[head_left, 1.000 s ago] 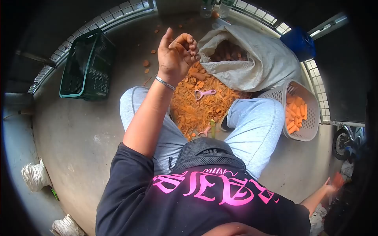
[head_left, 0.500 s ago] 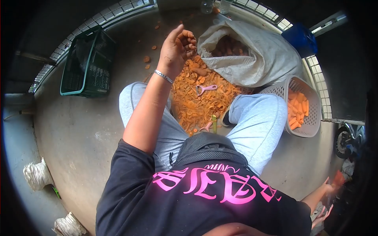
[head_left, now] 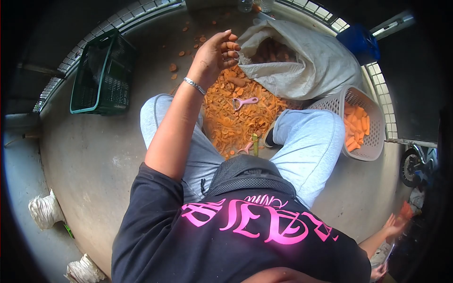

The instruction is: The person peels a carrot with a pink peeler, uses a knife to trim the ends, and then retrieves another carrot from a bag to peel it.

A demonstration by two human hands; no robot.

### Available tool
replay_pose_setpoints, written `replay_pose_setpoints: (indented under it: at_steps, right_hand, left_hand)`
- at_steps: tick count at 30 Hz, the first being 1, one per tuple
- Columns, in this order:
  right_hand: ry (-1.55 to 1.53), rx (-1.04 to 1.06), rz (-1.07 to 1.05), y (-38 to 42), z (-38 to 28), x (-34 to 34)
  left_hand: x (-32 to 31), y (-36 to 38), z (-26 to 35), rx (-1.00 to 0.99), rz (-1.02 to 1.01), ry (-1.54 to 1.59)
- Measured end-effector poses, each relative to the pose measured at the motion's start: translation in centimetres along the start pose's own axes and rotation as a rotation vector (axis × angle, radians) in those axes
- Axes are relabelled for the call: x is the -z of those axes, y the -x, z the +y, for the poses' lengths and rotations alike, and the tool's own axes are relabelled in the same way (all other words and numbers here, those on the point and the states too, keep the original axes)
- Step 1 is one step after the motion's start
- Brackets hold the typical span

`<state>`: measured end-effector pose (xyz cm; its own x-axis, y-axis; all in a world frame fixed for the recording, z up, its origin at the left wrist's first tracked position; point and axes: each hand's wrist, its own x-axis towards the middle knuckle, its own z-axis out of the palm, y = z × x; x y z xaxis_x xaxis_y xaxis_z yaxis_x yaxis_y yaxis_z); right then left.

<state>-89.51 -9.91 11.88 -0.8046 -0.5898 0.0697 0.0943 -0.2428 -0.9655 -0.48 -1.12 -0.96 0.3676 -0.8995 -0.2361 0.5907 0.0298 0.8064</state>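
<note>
My left hand (head_left: 218, 53), with a silver bracelet at the wrist, is raised above the far edge of the carrot peelings (head_left: 226, 120). Its fingers are loosely curled and apart, and it holds nothing I can see. Below it, a pink peeler (head_left: 245, 103) lies on the peelings. Another pink peeler (head_left: 245, 148) and a yellow-green handled tool (head_left: 255, 144) lie closer to me. My right hand (head_left: 392, 226) reaches far out at the lower right, beside a blurred orange-red thing (head_left: 405, 212). Blur hides whether its fingers grip it.
A white sack (head_left: 311, 70) of unpeeled carrots lies open beyond the pile. Peeled carrots (head_left: 356, 125) fill part of a pale basket (head_left: 375, 139). A green crate (head_left: 100, 75) stands left. Another person's hand (head_left: 379, 272) shows at the lower right edge, near a motorcycle (head_left: 413, 165).
My left hand has shifted slightly right, its fingers now pointing further right. At the lower right, the other hand has dropped lower, and my right hand stays beside the orange-red thing.
</note>
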Motion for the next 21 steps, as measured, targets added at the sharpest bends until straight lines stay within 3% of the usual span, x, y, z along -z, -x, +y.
replay_pose_setpoints:
  at_steps: [2,6,8,9,10,11,12,13,14,17,19,21]
  right_hand:
    - [0.198,-0.075,-0.18,0.9,2.3,-3.2]
    - [0.468,0.124,-0.47,2.0,13.1,-14.7]
    - [0.713,0.511,-0.772,11.5,17.6,-24.0]
    - [0.589,0.299,-0.84,22.0,17.5,-29.2]
    - [0.725,0.589,-1.233,28.6,17.5,-33.2]
    - [0.615,0.27,-1.393,32.5,21.0,-35.6]
    - [0.767,0.289,-1.566,38.1,21.8,-38.1]
    - [0.752,0.228,-1.76,42.2,24.1,-39.9]
    - [0.759,0.456,-1.939,43.9,29.2,-41.1]
    - [0.9,0.58,-2.387,51.5,37.3,-43.1]
    - [0.866,0.513,-2.424,55.5,40.2,-42.3]
    - [0.96,0.636,-2.385,58.1,44.3,-41.0]
  left_hand:
    - [0.1,-0.1,0.1,-0.002,-0.013,0.01]
    - [0.3,-0.3,-0.1,0.006,-0.036,0.02]
    - [0.2,-0.2,-0.2,-0.001,-0.025,0.0]
    - [0.3,-0.3,-0.3,-0.003,-0.019,-0.01]
    - [0.5,-0.4,-0.4,0.004,-0.011,-0.028]
    - [0.5,-0.5,-0.3,0.0,0.008,-0.059]
    - [0.6,-0.6,-0.2,0.006,0.009,-0.065]
    - [1.0,-0.7,-0.4,0.013,0.01,-0.07]
    - [1.9,-1.0,-0.6,0.041,0.009,-0.083]
    - [3.1,-1.0,-0.6,0.069,0.099,-0.168]
    - [3.5,-0.8,-0.3,0.08,0.124,-0.203]
    - [4.2,-0.6,-0.1,0.074,0.148,-0.232]
